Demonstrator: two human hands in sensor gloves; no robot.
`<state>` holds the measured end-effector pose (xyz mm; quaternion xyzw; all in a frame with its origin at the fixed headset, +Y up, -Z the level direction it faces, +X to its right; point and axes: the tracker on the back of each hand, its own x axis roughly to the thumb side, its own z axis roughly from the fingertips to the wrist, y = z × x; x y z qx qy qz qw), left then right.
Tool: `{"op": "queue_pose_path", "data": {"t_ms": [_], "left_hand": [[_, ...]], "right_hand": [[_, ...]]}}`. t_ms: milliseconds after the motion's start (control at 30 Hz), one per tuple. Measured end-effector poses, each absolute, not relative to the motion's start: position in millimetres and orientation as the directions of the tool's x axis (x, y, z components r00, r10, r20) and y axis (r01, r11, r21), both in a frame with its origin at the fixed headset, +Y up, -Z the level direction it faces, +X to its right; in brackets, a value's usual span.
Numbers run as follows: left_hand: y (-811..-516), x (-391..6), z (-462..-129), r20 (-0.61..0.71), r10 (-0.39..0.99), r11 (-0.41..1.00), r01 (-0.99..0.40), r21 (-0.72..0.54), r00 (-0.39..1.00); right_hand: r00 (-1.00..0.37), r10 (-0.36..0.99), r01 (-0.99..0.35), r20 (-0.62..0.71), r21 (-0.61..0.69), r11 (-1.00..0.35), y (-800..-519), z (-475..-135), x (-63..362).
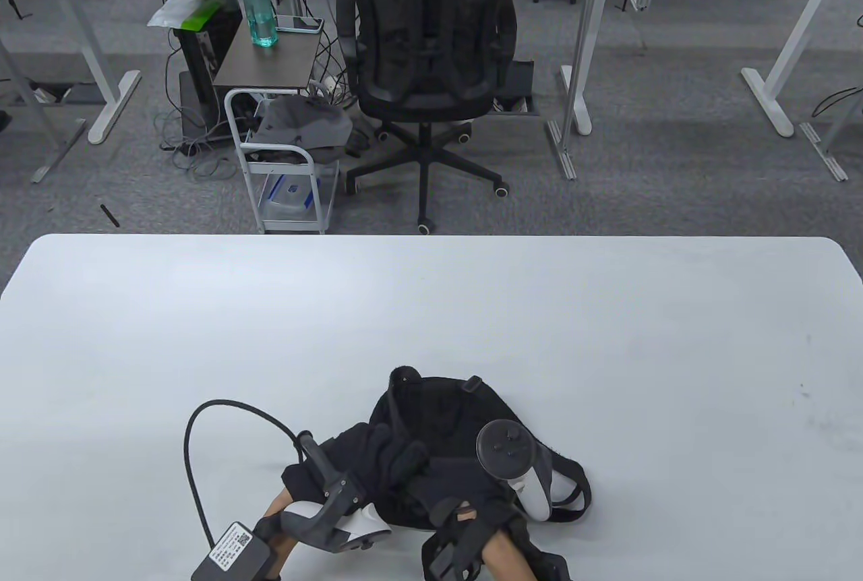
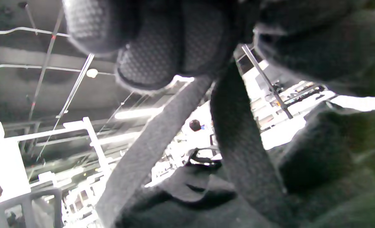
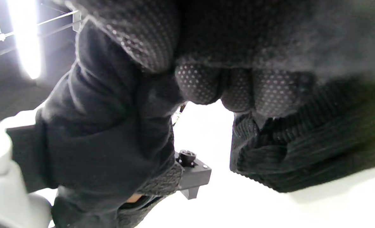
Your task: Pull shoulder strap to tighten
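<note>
While our left hand (image 1: 388,456) lies on the near left part of the black backpack (image 1: 445,412), its fingers (image 2: 152,63) curl down over dark webbing, and in the left wrist view two bands of shoulder strap (image 2: 238,136) run out from under the fingertips toward the bag's body. We judge that this hand grips the strap, though we cannot tell which band is the loose tail.

The backpack itself sits on the white worktop (image 1: 202,325), close to the near edge and a little right of centre, lying flat and rumpled.

Further right, our right hand (image 1: 485,493) rests on the bag's near right side, just beside a strap loop (image 1: 573,493) that curves out onto the worktop. In the right wrist view its fingers (image 3: 200,84) are bent tight, bunching black fabric and ribbed webbing between them, so we read it as gripping the bag.

As we judge it, the grasp is set on both sides. How much the strap has been tightened cannot be read, since no buckle shows, so the pull itself is best counted as left to do.
</note>
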<state>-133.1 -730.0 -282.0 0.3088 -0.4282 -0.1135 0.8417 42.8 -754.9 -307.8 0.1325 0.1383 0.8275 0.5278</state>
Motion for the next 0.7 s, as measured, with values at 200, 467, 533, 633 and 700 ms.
{"op": "queue_pose_path", "data": {"t_ms": [200, 467, 533, 633, 700], "left_hand": [[-735.0, -139.3, -294.5, 0.625, -0.485, 0.781, -0.017, 0.624, 0.612], [-734.5, -150.6, -299.3, 0.595, -0.521, 0.752, -0.001, 0.659, 0.611], [-726.2, -145.9, -289.8, 0.572, -0.558, 0.704, -0.023, 0.710, 0.601], [-720.8, -134.5, -277.8, 0.607, -0.541, 0.703, -0.083, 0.706, 0.582], [-720.3, -132.0, -275.0, 0.578, -0.572, 0.681, -0.056, 0.730, 0.583]], "right_hand": [[-0.451, 0.886, -0.809, 0.105, 0.372, -0.456, -752.3, -305.9, 38.1], [-0.440, 0.896, -0.771, 0.064, 0.485, -0.413, -757.4, -307.2, 37.6], [-0.431, 0.901, -0.804, 0.058, 0.428, -0.412, -755.1, -304.8, 42.4], [-0.425, 0.897, -0.835, 0.123, 0.330, -0.441, -747.5, -307.1, 48.6], [-0.370, 0.922, -0.856, 0.109, 0.345, -0.385, -747.0, -304.6, 49.3]]}}
